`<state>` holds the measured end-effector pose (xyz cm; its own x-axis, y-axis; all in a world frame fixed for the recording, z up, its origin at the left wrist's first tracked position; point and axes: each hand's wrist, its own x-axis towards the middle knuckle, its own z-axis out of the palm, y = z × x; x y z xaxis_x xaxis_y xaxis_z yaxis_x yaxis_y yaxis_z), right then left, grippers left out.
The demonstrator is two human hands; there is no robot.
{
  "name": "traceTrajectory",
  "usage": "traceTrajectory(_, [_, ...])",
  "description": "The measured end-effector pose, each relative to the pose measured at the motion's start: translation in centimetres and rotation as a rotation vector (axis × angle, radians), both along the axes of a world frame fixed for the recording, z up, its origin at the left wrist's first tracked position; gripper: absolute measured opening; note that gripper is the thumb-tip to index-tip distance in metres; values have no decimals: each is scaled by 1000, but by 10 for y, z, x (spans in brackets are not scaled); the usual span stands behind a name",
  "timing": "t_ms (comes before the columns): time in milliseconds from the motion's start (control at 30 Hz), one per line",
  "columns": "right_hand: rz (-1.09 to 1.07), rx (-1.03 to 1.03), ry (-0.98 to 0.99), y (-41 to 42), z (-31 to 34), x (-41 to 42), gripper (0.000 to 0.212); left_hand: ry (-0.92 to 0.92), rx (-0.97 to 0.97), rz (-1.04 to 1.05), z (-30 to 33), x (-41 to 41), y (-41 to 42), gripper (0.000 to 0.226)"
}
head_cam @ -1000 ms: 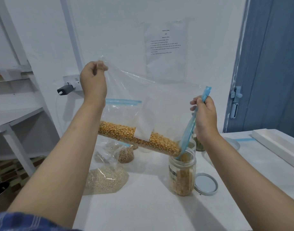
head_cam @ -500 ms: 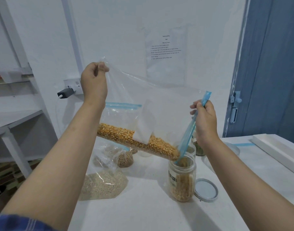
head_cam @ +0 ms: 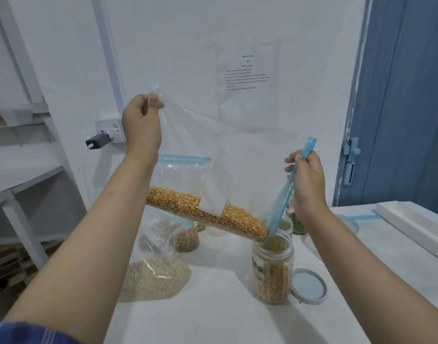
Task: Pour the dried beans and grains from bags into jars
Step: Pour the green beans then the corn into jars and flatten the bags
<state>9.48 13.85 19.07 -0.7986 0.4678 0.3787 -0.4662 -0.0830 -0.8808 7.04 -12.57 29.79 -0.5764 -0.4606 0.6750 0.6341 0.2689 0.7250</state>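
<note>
Above the white table [head_cam: 213, 319], in the head view, the clear bag [head_cam: 225, 155] of yellow kernels [head_cam: 208, 214] hangs tilted, its long axis sloping down to the right. The blue zip mouth [head_cam: 280, 214] points into the open jar [head_cam: 272, 271]. The left hand [head_cam: 141, 125] pinches the high corner, and the right hand [head_cam: 307, 180] grips the zip strip. Compared with half a second ago, the pose is almost the same. A lid [head_cam: 308, 286] lies just right of the jar, and a grain bag [head_cam: 153, 276] lies to its left. The near table has open room.
</note>
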Motion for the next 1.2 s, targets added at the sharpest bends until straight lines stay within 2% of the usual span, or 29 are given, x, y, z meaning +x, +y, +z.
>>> traceTrajectory(1200, [-16,-16,-6,0,-3,2,23,15,-17,-20,-1,0,2,28])
